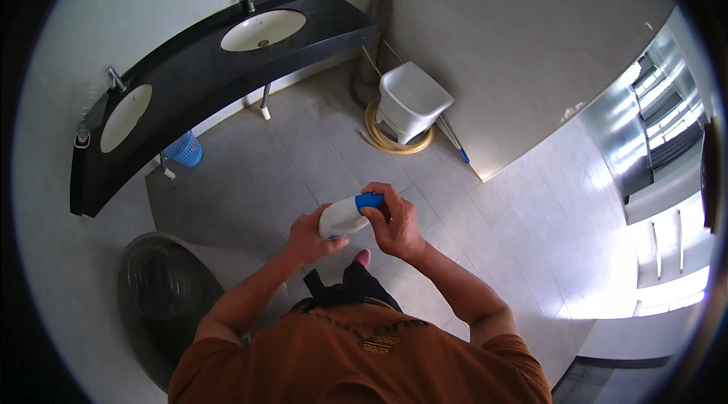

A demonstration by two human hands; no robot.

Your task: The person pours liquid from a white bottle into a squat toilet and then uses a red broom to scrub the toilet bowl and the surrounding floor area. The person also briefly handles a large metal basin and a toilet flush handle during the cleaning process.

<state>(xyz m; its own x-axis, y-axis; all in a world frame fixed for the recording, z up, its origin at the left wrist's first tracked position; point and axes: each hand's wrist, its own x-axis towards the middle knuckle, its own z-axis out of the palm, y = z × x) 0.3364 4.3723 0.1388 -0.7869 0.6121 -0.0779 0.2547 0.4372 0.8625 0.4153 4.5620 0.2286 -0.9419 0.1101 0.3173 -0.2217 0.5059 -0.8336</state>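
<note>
A white plastic bottle (340, 218) with a blue cap (368, 201) is held in front of my body, tilted with its cap toward the right. My left hand (309, 237) wraps round the bottle's body near its base. The fingers and thumb of my right hand (397, 223) are closed on the blue cap. What the bottle holds cannot be seen.
A black counter (205, 78) with two white sinks (263, 30) runs along the left wall. Beyond my hands stand a white mop tub (413, 95) and a coiled yellow hose (383, 142). A blue basket (184, 149) sits under the counter; a large dark basin (163, 290) is at lower left.
</note>
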